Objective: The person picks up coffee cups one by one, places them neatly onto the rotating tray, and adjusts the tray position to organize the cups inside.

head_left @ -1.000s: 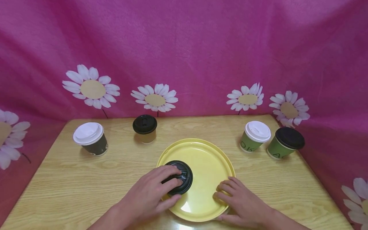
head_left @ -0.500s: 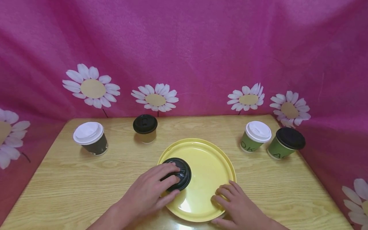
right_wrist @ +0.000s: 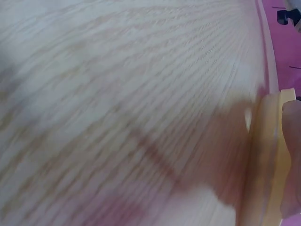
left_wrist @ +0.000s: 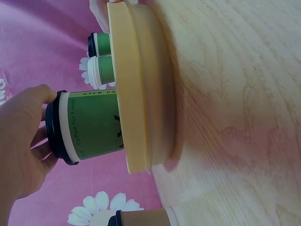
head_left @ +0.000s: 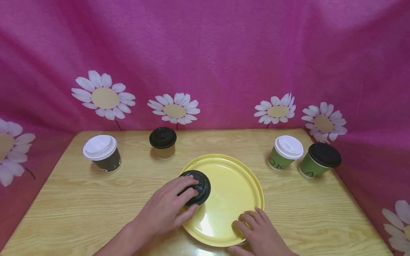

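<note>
A yellow round tray (head_left: 227, 185) lies on the wooden table. On its left side stands a green paper coffee cup (left_wrist: 94, 125) under a black lid (head_left: 203, 192); in the left wrist view the tray rim hides its base. My left hand (head_left: 164, 202) holds this cup from above, two fingertips on top of the lid and the thumb by its side. My right hand (head_left: 259, 229) grips the tray's near right rim, fingers curled over the edge inside and thumb low on the outside. The right wrist view shows only part of that hand along the rim.
A dark cup with a white lid (head_left: 107, 156) stands back left, beside a small brown cup with a black lid (head_left: 164, 149). At the back right are a green white-lidded cup (head_left: 280, 160) and a green black-lidded cup (head_left: 314, 165). A pink flowered cloth (head_left: 217, 64) surrounds the table.
The left hand and its coffee cup have shifted slightly away and to the left. My right hand has slid nearer and to the left with the rim. Cups at the back stay put.
</note>
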A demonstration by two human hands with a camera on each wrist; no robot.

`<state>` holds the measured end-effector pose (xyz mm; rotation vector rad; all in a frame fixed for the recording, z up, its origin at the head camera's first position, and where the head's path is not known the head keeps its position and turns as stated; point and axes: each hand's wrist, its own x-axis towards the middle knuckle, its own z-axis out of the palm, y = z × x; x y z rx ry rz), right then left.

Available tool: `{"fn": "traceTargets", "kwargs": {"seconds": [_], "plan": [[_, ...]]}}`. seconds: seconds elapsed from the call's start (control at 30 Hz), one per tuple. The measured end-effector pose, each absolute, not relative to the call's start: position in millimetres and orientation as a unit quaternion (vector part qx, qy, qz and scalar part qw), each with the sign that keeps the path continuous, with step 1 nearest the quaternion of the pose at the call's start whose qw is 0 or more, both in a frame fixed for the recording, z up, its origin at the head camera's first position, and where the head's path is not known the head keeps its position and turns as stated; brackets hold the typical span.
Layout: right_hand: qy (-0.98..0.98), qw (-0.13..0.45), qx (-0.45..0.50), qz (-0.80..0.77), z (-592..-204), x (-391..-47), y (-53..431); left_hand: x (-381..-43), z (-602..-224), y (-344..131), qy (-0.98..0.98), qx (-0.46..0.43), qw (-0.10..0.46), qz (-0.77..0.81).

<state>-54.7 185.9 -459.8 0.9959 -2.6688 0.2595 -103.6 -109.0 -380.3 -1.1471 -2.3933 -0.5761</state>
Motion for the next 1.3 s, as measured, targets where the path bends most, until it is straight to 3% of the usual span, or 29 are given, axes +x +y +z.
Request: {"fn": "traceTargets", "kwargs": {"seconds": [0.6,1.03,1.3], "plan": [[-0.939,0.147,0.300,0.086,-464,-43,172,-110,-379,-111,-0.869,-0.406,0.199,-0.202],[-0.951,0.102,0.284,0.071,-458,-39,163,-117,-380,-116,-0.876,-0.396,0.170,-0.216],[-0.947,0.120,0.290,0.073,-462,-36,158,-124,-382,-118,-0.863,-0.414,0.174,-0.230]]}}
